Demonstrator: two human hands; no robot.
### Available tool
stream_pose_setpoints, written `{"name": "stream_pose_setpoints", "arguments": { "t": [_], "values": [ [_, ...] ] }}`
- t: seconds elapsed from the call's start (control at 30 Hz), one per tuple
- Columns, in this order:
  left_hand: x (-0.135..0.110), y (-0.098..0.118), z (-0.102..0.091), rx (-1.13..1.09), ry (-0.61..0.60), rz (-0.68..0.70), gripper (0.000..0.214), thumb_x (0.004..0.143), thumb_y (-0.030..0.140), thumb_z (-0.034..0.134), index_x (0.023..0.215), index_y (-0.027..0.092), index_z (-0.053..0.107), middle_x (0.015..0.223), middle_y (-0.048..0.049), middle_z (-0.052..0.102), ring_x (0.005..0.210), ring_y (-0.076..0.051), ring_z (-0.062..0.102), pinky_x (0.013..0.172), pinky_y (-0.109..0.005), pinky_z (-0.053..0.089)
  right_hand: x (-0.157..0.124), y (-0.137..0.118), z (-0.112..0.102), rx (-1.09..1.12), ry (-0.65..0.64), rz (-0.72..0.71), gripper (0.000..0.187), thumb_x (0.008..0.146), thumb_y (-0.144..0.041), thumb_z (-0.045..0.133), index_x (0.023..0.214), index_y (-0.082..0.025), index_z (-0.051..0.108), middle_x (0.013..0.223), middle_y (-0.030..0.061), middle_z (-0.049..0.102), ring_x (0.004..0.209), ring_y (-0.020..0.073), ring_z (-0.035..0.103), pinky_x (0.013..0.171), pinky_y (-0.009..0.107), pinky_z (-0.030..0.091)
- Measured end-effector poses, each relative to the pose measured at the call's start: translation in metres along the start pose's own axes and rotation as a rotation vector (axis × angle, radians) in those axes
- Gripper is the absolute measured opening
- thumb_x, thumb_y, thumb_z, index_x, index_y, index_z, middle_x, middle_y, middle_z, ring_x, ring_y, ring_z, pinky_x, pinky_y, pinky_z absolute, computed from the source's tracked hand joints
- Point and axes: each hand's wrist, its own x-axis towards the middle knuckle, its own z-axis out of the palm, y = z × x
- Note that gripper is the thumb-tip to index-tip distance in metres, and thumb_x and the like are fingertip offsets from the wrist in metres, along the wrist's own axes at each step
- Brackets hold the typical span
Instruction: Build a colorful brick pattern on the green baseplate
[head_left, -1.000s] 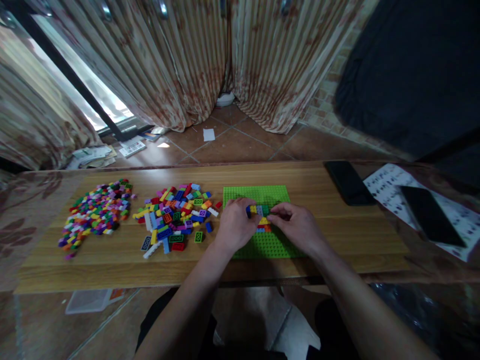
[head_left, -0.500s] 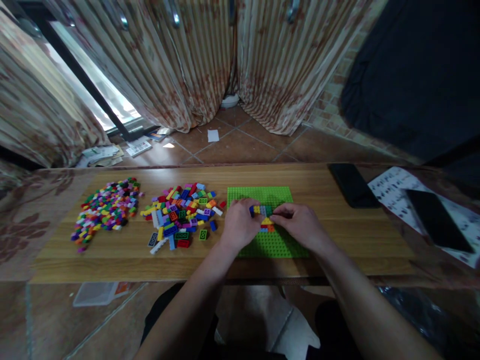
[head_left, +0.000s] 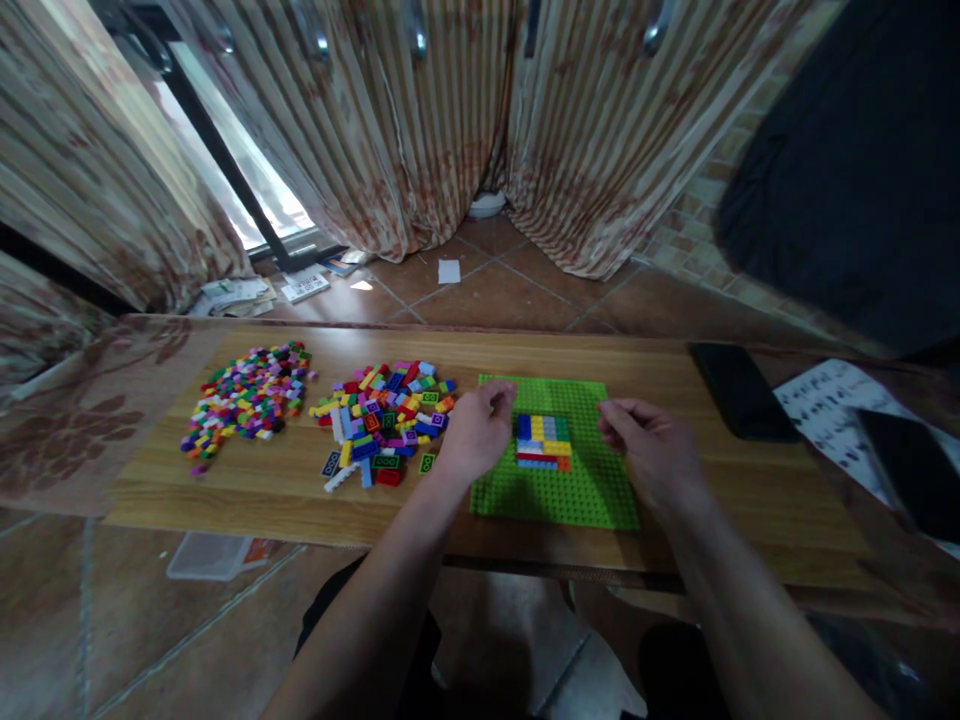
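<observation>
Only container in view: clear tray [head_left: 208,556] on the floor [head_left: 135,620], well out to the left of the left hand and below table level. Too blurred to call its contents; an orange piece [head_left: 259,552] sits right at its right end.

Green baseplate [head_left: 555,505] lies between and under the hands. It carries the brick build [head_left: 544,443], seated on the studs just right of the left hand, a bit farther left of the right hand. Colours: blue, yellow, grey and green at the far side, white and yellow mid, red, light blue and orange at the near side.

Left hand [head_left: 478,430]: over the plate's left edge, back of hand facing left, thumb and fingers loosely curled with a small gap, off the build. Forearm comes up from lower left.

Right hand [head_left: 652,450]: over the plate's right edge, fingers bent in, tips aimed left at the build but clear of it. Can't tell if the tips meet or pinch anything. Forearm comes in from lower right.

Left of the left hand: large-brick pile [head_left: 386,420] close by, small-brick pile [head_left: 247,395] farther out, both loose on the table [head_left: 750,510]. Right of the right hand: black phone [head_left: 742,390], then printed sheet [head_left: 814,405] with a second phone [head_left: 911,470] on it.
</observation>
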Motion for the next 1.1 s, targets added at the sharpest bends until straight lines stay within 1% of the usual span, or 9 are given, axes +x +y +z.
{"name": "stream_pose_setpoints", "arguments": {
  "t": [0.1,0.17,0.27,0.33,0.4,0.53,0.67,0.87,1.1],
  "values": [
    [0.000,-0.001,-0.002,-0.001,0.027,0.009,0.024,0.092,0.017,0.050,0.104,0.015,0.071,0.103,-0.0070,0.075,0.096,-0.019,0.069,0.090,-0.029,0.052,-0.001,-0.001,0.003,-0.037,0.061,-0.055,0.026,0.074,-0.046,0.069,0.070,-0.021,0.066,0.061,0.0001,0.062,0.054,0.0133,0.054,0.053,0.027,0.044],
    [0.000,-0.001,-0.002,0.011,0.034,-0.002,0.025,0.092,0.017,0.050,0.104,0.013,0.071,0.102,-0.0078,0.075,0.095,-0.020,0.069,0.089,-0.030,0.052,-0.004,-0.002,0.004,-0.135,0.039,-0.142,0.024,0.079,-0.045,0.066,0.078,-0.021,0.068,0.072,0.0025,0.067,0.064,0.0166,0.060,0.062,0.031,0.049],
    [-0.001,0.001,-0.003,0.026,0.036,-0.026,0.025,0.091,0.017,0.050,0.104,0.014,0.071,0.100,-0.0076,0.076,0.094,-0.020,0.069,0.088,-0.030,0.053,-0.011,-0.005,0.006,-0.366,-0.133,-0.354,0.029,0.082,-0.043,0.065,0.102,-0.023,0.069,0.104,0.0068,0.070,0.094,0.0236,0.065,0.085,0.040,0.051],
    [-0.001,0.002,-0.004,0.029,0.039,-0.031,0.025,0.091,0.016,0.051,0.105,0.014,0.071,0.100,-0.0074,0.076,0.094,-0.019,0.070,0.087,-0.029,0.053,-0.015,-0.005,0.009,-0.497,-0.284,-0.476,0.039,0.081,-0.042,0.067,0.117,-0.025,0.065,0.122,0.0082,0.065,0.113,0.0274,0.059,0.098,0.046,0.046],
    [-0.001,0.003,-0.005,0.032,0.044,-0.026,0.025,0.091,0.016,0.050,0.104,0.014,0.071,0.101,-0.0083,0.076,0.094,-0.019,0.070,0.087,-0.029,0.053,-0.017,-0.003,0.012,-0.585,-0.394,-0.537,0.044,0.082,-0.038,0.067,0.123,-0.024,0.062,0.128,0.0093,0.062,0.121,0.0294,0.054,0.104,0.050,0.042],
    [-0.002,0.005,-0.005,0.058,0.049,-0.024,0.024,0.090,0.015,0.051,0.102,0.015,0.071,0.101,-0.0077,0.075,0.093,-0.019,0.070,0.086,-0.028,0.053,-0.015,0.005,0.014,-0.658,-0.477,-0.562,0.037,0.087,-0.035,0.060,0.122,-0.024,0.064,0.123,0.0099,0.065,0.116,0.0294,0.058,0.102,0.052,0.044],
    [-0.006,0.009,-0.001,0.078,0.028,-0.027,0.023,0.089,0.015,0.052,0.101,0.017,0.072,0.101,-0.0060,0.076,0.093,-0.019,0.070,0.086,-0.028,0.053,-0.011,0.010,0.011,-0.662,-0.479,-0.612,0.035,0.089,-0.040,0.057,0.119,-0.024,0.065,0.120,0.0100,0.066,0.112,0.0303,0.059,0.098,0.052,0.046],
    [-0.009,0.011,0.002,-0.025,0.077,0.028,0.025,0.090,0.016,0.051,0.105,0.017,0.072,0.103,-0.0064,0.076,0.094,-0.019,0.070,0.089,-0.030,0.054,-0.007,0.014,0.004,-0.679,-0.481,-0.645,0.039,0.091,-0.046,0.054,0.120,-0.022,0.064,0.123,0.0112,0.064,0.115,0.0311,0.058,0.099,0.051,0.046],
    [-0.009,0.011,0.000,-0.072,0.121,0.047,0.024,0.090,0.017,0.051,0.101,0.018,0.072,0.101,-0.0056,0.076,0.095,-0.019,0.070,0.090,-0.030,0.054,-0.002,0.021,0.008,-0.699,-0.490,-0.645,0.041,0.091,-0.049,0.053,0.120,-0.022,0.064,0.123,0.0110,0.065,0.115,0.0313,0.058,0.099,0.052,0.046]
  ]
}}
